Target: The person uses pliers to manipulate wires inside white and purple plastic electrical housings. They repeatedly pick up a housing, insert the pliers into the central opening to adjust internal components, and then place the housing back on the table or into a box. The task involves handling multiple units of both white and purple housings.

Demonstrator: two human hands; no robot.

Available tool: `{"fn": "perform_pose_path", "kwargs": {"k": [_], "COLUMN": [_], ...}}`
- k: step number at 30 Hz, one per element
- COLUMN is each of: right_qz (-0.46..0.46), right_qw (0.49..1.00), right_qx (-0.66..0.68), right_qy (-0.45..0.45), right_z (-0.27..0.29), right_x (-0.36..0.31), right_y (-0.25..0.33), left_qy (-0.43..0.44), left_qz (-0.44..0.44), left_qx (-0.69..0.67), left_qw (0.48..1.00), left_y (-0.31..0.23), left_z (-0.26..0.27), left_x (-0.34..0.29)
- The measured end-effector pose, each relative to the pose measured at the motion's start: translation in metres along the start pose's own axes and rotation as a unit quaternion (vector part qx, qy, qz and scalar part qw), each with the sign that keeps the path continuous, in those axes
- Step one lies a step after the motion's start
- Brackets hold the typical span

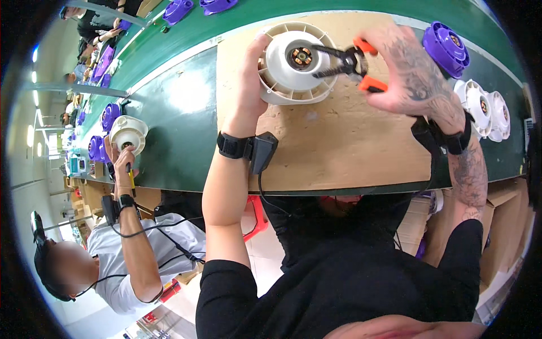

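Note:
My left hand (250, 79) grips the left rim of a white round plastic housing (276, 66), its thumb over the edge. A ribbed ring surrounds the housing's raised centre, where a small part with copper windings (301, 57) sits in a round opening. In my right hand (407, 68) is a pair of black pliers with orange handles (349, 61). The handles are spread, and the pliers' jaws stand apart at the right side of that opening. Whether the jaw tips touch the housing I cannot tell. Beneath both hands lies a brown cardboard sheet (339, 150).
At right, a purple housing (443, 48) and white housings (473, 104) rest on the green bench (180, 121). More purple housings (178, 10) lie across the far side. To my left a co-worker (149, 243) holds another white housing (129, 131) and a yellow-handled tool.

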State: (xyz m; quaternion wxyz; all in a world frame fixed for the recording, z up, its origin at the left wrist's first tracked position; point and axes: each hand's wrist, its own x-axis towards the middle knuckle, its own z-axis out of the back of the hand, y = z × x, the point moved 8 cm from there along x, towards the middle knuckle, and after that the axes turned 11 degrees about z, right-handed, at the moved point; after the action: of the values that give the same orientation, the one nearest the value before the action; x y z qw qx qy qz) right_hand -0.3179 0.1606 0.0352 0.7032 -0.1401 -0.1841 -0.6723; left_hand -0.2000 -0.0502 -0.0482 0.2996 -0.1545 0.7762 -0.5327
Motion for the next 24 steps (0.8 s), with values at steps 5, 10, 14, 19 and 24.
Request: {"fn": "perform_pose_path", "kwargs": {"k": [5,10,14,19,24], "right_qz": [-0.022,0.019,0.003,0.018,0.011], "right_qw": [0.995,0.991,0.996,0.99,0.99], "right_qx": [-0.094,-0.108,-0.086,-0.131,-0.134], "right_qy": [-0.024,0.073,0.036,0.041,0.034], "right_z": [0.025,0.005,0.006,0.004,0.002], "right_x": [0.034,0.024,0.022,0.019,0.017], "right_y": [0.019,0.015,0.0,-0.003,-0.006], "left_qy": [-0.062,-0.022,0.02,0.034,0.005], "left_qz": [-0.027,-0.003,-0.036,-0.039,-0.031], "left_qx": [0.048,0.022,0.019,0.0,-0.021], "left_qw": [0.997,1.0,0.999,0.999,0.999], "left_y": [0.001,0.012,0.002,-0.001,0.001], "left_z": [0.013,0.02,0.007,0.004,0.002], "left_x": [0.004,0.014,0.008,0.007,0.007]}}
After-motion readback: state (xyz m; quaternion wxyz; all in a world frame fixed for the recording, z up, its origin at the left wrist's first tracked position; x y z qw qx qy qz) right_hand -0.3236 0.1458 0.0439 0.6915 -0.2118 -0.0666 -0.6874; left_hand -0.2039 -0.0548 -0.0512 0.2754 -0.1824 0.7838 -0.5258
